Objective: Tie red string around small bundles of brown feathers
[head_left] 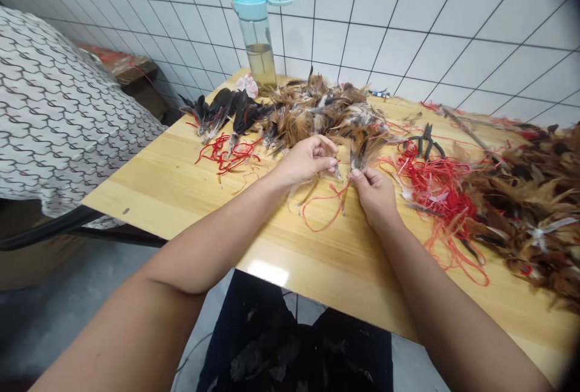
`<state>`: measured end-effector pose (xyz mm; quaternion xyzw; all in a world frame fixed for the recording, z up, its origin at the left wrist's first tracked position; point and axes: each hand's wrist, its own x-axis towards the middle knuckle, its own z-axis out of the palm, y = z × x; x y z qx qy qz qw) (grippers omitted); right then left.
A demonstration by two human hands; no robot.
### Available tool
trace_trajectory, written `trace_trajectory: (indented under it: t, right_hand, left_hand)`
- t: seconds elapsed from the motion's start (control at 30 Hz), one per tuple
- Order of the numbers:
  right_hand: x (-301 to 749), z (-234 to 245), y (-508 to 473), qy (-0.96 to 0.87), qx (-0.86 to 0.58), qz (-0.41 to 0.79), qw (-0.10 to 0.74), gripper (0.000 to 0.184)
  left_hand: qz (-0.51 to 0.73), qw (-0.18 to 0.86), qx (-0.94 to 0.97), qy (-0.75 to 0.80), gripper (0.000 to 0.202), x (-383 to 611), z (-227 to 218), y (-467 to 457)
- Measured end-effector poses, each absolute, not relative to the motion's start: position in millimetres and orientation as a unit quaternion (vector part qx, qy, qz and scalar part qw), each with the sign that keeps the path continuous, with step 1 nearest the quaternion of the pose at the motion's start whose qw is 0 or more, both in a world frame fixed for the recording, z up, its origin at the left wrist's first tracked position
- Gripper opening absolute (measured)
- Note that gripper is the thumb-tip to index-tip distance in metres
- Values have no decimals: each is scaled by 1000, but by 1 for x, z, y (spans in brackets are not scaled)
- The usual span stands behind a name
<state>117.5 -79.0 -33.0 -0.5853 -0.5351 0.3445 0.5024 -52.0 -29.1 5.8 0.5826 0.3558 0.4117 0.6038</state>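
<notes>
My left hand (308,159) and my right hand (374,192) meet over the middle of a wooden table (181,186). Both are closed in a pinch. Between them runs a thin red string (324,211) that loops down onto the table, and a small brown feather bundle (360,153) stands up from the fingers of my right hand. My left fingertips pinch the string's end beside a feather quill. Just behind my hands lies a heap of brown feathers (326,114).
Dark feather bundles (226,111) and red string (226,153) lie at the left. A teal-capped water bottle (256,35) stands by the tiled wall. Black pliers (426,141), a red string tangle (430,189) and more feathers (530,199) fill the right. A patterned cloth (54,114) lies left.
</notes>
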Motion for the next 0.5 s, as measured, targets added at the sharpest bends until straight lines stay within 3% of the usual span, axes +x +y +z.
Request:
trace_trajectory:
  t: [0.5]
  right_hand:
    - [116, -32, -77, -573, -586, 341, 461, 31]
  left_hand:
    - [464, 388, 714, 353, 18, -41, 1, -40]
